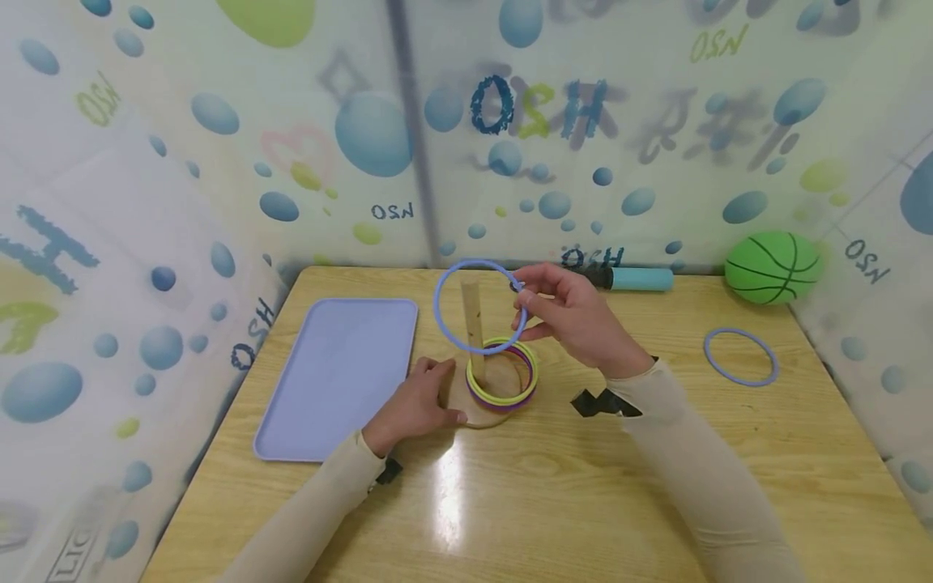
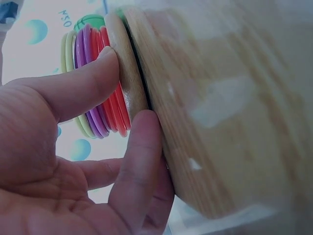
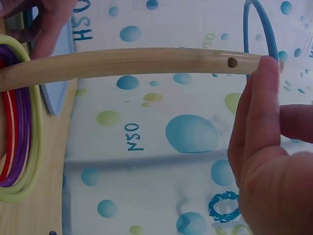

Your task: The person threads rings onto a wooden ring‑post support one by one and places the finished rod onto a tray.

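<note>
My right hand [image 1: 572, 312] pinches a blue ring [image 1: 437, 306] between thumb and fingers. The ring is raised around the top of an upright wooden peg [image 1: 472, 316], whose tip shows inside it. Low on the peg's round wooden base [image 1: 466, 409], several yellow rings [image 3: 36, 117], purple rings [image 2: 88, 44] and red rings [image 2: 115, 110] lie stacked. My left hand [image 1: 419, 409] grips the left edge of that base, its thumb on the upper face and its fingers at the rim by the table.
A lilac tray [image 1: 331, 372] lies left of the base. Another blue ring [image 1: 742, 382] is flat on the table [image 1: 554, 502] at the right. Behind it sits a green ball [image 1: 774, 267]. A cylinder with a light-blue section [image 1: 641, 279] lies along the back edge, by the wall.
</note>
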The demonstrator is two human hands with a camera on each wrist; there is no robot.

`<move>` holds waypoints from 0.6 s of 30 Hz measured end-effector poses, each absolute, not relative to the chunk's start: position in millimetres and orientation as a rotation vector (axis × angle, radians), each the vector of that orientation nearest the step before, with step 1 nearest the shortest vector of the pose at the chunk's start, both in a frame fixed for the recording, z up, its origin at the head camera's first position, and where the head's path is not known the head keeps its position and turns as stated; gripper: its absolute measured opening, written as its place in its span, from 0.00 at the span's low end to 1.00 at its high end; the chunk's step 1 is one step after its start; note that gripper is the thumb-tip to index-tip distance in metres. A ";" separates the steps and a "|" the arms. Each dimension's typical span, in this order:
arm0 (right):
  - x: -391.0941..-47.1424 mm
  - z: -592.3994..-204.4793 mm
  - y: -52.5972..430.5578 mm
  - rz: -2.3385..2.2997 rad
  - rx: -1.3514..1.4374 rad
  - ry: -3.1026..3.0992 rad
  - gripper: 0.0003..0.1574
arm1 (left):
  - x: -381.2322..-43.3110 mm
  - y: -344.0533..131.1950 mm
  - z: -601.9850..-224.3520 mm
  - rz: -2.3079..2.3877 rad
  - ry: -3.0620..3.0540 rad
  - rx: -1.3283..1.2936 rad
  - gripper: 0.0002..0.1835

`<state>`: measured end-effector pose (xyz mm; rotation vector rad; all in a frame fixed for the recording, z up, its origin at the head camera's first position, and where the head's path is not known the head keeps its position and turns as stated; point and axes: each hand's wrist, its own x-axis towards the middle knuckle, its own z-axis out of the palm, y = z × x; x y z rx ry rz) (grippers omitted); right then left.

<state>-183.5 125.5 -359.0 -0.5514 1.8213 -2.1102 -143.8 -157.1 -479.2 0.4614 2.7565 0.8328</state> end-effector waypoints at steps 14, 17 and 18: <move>-192.0 -407.6 132.3 -1.996 -0.312 1.866 0.19 | -145.0 -156.6 -479.9 0.824 2.762 0.458 0.54; -192.4 -415.4 134.6 -1.964 -0.287 1.873 0.20 | -145.0 -156.4 -480.0 0.836 2.757 0.456 0.54; -192.5 -417.8 135.5 -1.951 -0.280 1.878 0.21 | -144.8 -156.3 -479.9 0.842 2.756 0.455 0.54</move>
